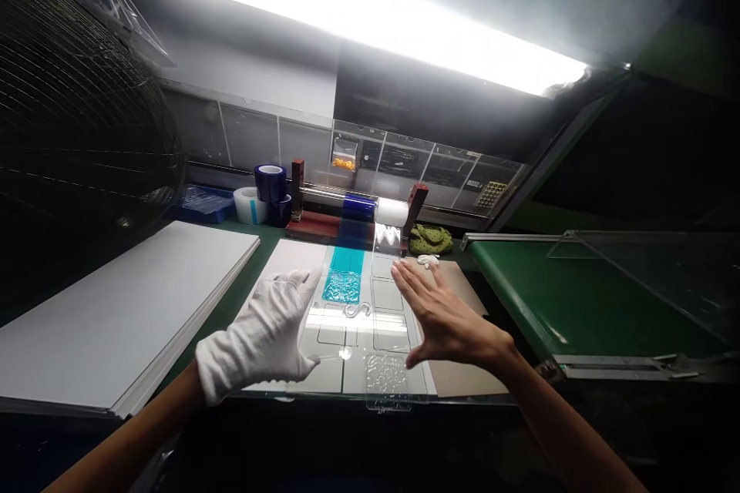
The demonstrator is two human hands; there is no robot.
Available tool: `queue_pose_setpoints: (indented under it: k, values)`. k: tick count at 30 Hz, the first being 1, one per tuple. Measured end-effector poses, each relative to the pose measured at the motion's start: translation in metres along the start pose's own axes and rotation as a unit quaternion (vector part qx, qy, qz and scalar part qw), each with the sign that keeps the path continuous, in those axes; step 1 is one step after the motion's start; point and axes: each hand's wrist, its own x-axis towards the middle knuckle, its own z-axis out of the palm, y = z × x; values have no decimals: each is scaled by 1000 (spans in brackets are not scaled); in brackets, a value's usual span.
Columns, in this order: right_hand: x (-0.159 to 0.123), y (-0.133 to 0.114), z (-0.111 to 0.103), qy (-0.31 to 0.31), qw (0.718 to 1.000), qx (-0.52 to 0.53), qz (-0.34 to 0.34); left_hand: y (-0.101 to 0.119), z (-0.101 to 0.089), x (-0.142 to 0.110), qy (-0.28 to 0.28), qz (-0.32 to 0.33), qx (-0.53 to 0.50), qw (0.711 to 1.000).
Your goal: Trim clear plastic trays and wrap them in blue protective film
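Observation:
My left hand [260, 335] wears a white fabric glove, its fingers spread at the left edge of a transparent plastic film [385, 300]. My right hand [445, 316] is bare and spread over the film's right side. The film runs from a white roll [391, 212] on a wooden-ended holder down over a white panel [304, 262] marked with rectangular outlines. A blue film strip [345, 277] lies beside it, crumpled at its lower end. Neither hand is closing on anything. I cannot tell whether the palms touch the film.
A stack of white boards [116, 316] lies at the left. Blue tape rolls [270, 183] and a white tape roll [250, 205] stand behind it. A green belt surface [578, 308] lies at the right, under a transparent sheet. A wire fan guard [75, 92] looms at the upper left.

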Motion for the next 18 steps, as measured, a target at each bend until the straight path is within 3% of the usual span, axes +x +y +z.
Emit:
queue_pose_setpoints:
  k: [3,6,10,13,15,18]
  values:
    - [3,2,5,-13,999,44,6,-11,2,-6,26,15,-40,999]
    - [4,1,13,-13,992,129,4,-11,13,-14,40,19,-155,987]
    - [8,-6,47,-36,957,286,-18,16,46,-28,50,-64,-381,921]
    - [8,-6,65,-39,940,339,-23,29,65,-37,69,-108,-460,879]
    - [5,-2,62,-35,947,318,-17,22,64,-38,37,-99,-445,889]
    - [5,2,37,-29,978,206,-17,-1,40,-25,-72,-46,-317,945]
